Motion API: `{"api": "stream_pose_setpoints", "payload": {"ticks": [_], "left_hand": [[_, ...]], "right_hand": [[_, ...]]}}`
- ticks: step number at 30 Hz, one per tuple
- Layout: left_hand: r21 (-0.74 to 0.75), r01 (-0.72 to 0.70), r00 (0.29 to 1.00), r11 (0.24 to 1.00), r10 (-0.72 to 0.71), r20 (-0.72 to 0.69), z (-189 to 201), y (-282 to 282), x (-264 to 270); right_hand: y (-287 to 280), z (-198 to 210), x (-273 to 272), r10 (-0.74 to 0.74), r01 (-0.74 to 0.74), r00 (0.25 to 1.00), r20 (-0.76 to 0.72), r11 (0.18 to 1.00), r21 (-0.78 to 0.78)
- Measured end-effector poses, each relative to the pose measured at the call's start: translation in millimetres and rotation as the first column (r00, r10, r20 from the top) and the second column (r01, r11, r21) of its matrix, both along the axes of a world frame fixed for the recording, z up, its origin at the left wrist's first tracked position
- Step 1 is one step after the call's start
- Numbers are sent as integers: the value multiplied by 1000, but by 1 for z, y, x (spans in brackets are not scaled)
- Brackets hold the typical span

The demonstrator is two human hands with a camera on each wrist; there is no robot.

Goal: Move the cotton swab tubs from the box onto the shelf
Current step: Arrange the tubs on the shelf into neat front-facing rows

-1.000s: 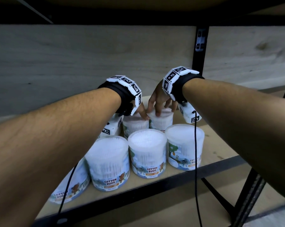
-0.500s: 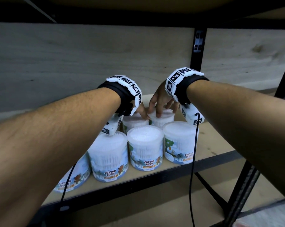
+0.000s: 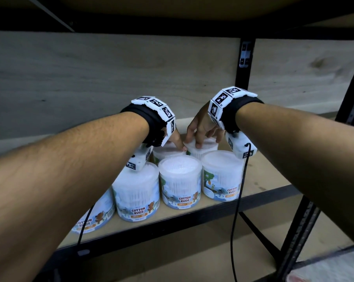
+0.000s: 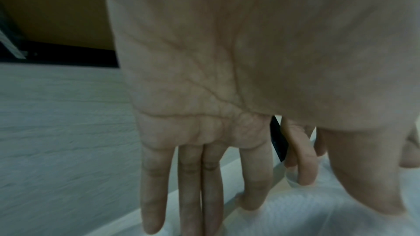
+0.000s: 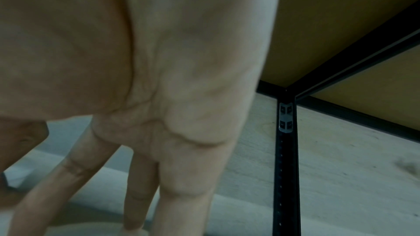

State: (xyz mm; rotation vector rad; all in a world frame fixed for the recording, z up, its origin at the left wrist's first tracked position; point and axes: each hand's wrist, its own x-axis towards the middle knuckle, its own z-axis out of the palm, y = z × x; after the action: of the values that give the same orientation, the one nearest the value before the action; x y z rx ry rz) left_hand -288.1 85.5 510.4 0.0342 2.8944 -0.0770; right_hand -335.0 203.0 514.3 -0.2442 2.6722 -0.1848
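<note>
Several clear cotton swab tubs stand on the wooden shelf [image 3: 263,176], with three in the front row [image 3: 180,180] [image 3: 220,176] [image 3: 137,192] and a fourth [image 3: 94,218] partly behind my left forearm. My left hand [image 3: 177,142] holds the back-left tub [image 3: 166,152] from above, thumb tip on the near rim. In the left wrist view its fingers [image 4: 193,186] hang down behind that tub [image 4: 318,218]. My right hand [image 3: 200,135] grips the top of the back-right tub [image 3: 204,149], fingers spread round the lid. Its fingertips [image 5: 134,218] reach the lid [image 5: 79,230]. No box is in view.
A wooden back wall [image 3: 111,78] closes the shelf behind the tubs. A black upright post [image 3: 243,64] stands at the back right, another post [image 3: 306,220] at the front right. Bare shelf board lies right of the tubs. Wrist cables [image 3: 238,200] hang over the shelf's front edge [image 3: 192,218].
Both hands stay on the two back tubs. My head has moved slightly, so the shelf sits a little higher in the view.
</note>
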Motion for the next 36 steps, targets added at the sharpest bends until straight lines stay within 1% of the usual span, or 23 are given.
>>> {"api": "stream_pose_setpoints", "payload": {"ticks": [2, 4, 8, 11, 14, 17, 23, 28, 32, 36], "left_hand": [[31, 36, 999, 999, -37, 13, -2, -2, -5], [22, 56, 998, 998, -57, 10, -5, -3, -9], [37, 52, 998, 998, -51, -31, -9, -4, -15], [12, 55, 998, 998, -54, -37, -10, -4, -14], [5, 56, 998, 998, -56, -33, -10, -5, -15], [-41, 69, 997, 997, -70, -23, -8, -14, -21], [-42, 113, 991, 993, -115, -73, 7, -53, -16], [-110, 99, 984, 989, -114, -140, 17, -99, -7], [-120, 80, 987, 990, -95, -128, 23, -133, -4], [-180, 71, 990, 981, -91, -104, 23, -162, -5]], "right_hand": [[1, 3, 14, -2, 2, 1000, -4, 1000, 30], [1, 3, 16, 9, -9, 1000, -1, 999, 44], [1, 5, 21, 18, -20, 999, 29, 998, 56], [-1, 3, 25, 21, -21, 1000, 11, 997, 72], [0, 2, 23, 17, -18, 1000, 22, 998, 60], [0, 4, 27, -3, 2, 1000, 21, 999, 38], [-16, 10, 31, -28, 30, 995, -91, 999, 16], [-49, 16, 22, -36, 26, 985, -170, 998, -65], [-80, 19, 17, -31, 11, 976, -218, 996, -92], [-113, 20, 10, -18, -3, 976, -215, 995, -99]]}}
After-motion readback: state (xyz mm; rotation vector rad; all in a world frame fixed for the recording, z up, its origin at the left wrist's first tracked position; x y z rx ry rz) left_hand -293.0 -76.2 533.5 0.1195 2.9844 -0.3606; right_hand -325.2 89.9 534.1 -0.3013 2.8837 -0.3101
